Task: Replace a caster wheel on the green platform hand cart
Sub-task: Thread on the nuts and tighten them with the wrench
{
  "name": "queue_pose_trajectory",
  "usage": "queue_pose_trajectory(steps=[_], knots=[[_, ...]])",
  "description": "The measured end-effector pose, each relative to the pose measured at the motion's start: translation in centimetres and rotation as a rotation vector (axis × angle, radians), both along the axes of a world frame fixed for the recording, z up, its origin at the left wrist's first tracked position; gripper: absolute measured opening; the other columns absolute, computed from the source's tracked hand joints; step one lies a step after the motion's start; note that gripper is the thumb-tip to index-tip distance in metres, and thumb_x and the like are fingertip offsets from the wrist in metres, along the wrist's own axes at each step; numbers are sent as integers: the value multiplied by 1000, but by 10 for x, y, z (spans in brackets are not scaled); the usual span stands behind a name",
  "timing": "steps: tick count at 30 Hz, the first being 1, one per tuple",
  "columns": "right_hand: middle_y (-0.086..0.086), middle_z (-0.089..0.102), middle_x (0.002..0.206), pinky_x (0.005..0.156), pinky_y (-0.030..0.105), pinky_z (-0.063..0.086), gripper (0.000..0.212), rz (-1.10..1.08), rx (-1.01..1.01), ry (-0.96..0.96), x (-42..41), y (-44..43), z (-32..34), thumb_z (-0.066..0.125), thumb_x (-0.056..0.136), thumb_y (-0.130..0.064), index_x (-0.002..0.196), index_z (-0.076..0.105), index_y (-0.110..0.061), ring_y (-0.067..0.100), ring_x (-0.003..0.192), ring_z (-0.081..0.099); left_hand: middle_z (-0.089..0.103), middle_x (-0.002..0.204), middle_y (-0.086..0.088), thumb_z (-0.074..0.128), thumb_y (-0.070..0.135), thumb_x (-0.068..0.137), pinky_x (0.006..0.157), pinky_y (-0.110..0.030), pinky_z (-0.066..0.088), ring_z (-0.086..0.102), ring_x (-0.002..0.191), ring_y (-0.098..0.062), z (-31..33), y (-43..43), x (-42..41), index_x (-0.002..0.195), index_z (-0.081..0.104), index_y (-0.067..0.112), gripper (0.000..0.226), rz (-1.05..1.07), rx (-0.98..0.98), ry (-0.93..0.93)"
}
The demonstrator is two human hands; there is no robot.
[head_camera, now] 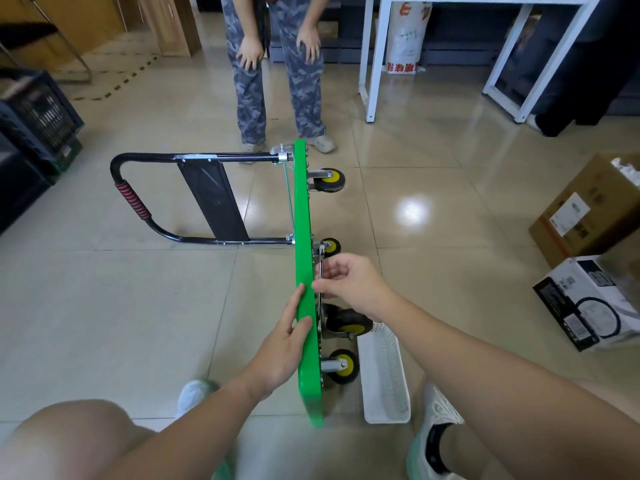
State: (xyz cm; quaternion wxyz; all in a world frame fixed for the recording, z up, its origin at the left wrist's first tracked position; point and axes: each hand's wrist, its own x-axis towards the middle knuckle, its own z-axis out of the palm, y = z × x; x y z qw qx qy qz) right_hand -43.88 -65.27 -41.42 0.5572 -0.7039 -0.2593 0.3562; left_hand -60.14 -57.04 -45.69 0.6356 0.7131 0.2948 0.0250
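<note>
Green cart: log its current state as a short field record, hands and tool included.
cart: green platform cart on its edge, handle lying left
left hand: flat on the deck, fingers straight
right hand: pinches a silver wrench by the underside
casters: four, facing right
floor: white basket beside the cart

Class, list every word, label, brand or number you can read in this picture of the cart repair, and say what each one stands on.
No text can be read for certain.
White sack: red characters along the bottom and an orange logo, too blurred to read.
Cardboard box: white labels, too small to read.
Black-and-white box: printing and a label, too small to read.
Green platform hand cart: no text shows.
</note>
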Motion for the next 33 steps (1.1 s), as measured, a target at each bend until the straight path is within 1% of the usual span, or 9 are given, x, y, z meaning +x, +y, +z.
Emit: queue_pose_trajectory(steps=[2, 5, 10, 15, 19, 25, 27, 30, 33], knots=[[9, 75, 91, 82, 42, 62, 21, -14, -12, 74, 5, 1, -3, 77, 81, 1, 96, 69, -9, 23, 88, 74, 63, 102, 44, 37, 34, 111, 103, -37, 51, 66, 100, -1, -1, 0, 0, 139, 18, 78, 55, -4, -7, 26], [11, 72, 89, 85, 47, 61, 18, -71, 38, 162, 9, -4, 3, 76, 82, 4, 96, 69, -5, 26, 86, 73, 63, 99, 46, 37, 35, 111, 106, -38, 49, 66, 105, -6, -2, 3, 2, 137, 19, 80, 55, -3, -11, 30], [12, 73, 88, 80, 28, 60, 22, -137, 129, 16, -4, -30, 28, 78, 75, 11, 92, 70, -2, 16, 81, 70, 55, 109, 44, 39, 36, 111, 105, -29, 47, 60, 107, 4, -3, 5, 4, 135, 20, 81, 55, 13, -8, 25], [3, 74, 82, 76, 24, 57, 27, -137, 168, -16, -45, -58, 15, 76, 70, 20, 82, 69, -3, 9, 76, 70, 39, 154, 26, 37, 31, 111, 116, -29, 37, 46, 134, 3, -3, -1, 5, 132, 21, 84, 59, 41, -30, -2], [3, 75, 88, 74, 17, 55, 30, -172, 189, -119, -65, -68, -3, 79, 69, 19, 85, 71, -6, 5, 77, 71, 41, 154, 23, 36, 30, 110, 115, -34, 40, 50, 130, 3, -1, -7, 1, 133, 23, 82, 59, 68, -38, -16], [3, 75, 93, 80, 24, 57, 27, -179, 230, -241, -79, -75, -22, 81, 70, 14, 87, 74, -6, 13, 86, 74, 44, 153, 22, 37, 32, 108, 118, -39, 38, 51, 135, -6, 1, -14, -4, 130, 23, 84, 58, 79, -27, -15], [2, 74, 92, 78, 21, 57, 25, -164, 231, -304, -82, -75, -25, 81, 71, 14, 88, 75, -3, 11, 85, 73, 47, 151, 20, 37, 31, 109, 115, -33, 41, 53, 130, -4, 1, -14, -6, 134, 22, 81, 58, 71, -35, -11], [7, 73, 91, 75, 16, 56, 26, -124, 240, -423, -82, -74, -23, 75, 72, 16, 87, 75, -5, 6, 82, 72, 57, 136, 17, 36, 24, 110, 87, -13, 47, 63, 103, 9, 4, -15, -6, 141, 22, 69, 56, 76, -52, -6], [7, 72, 90, 76, 15, 56, 18, -82, 245, -466, -84, -72, -21, 63, 75, -4, 88, 75, -3, 3, 82, 70, 59, 125, 19, 35, 19, 111, 73, -5, 46, 64, 86, 16, 5, -15, -7, 143, 23, 61, 55, 82, -67, -17]])
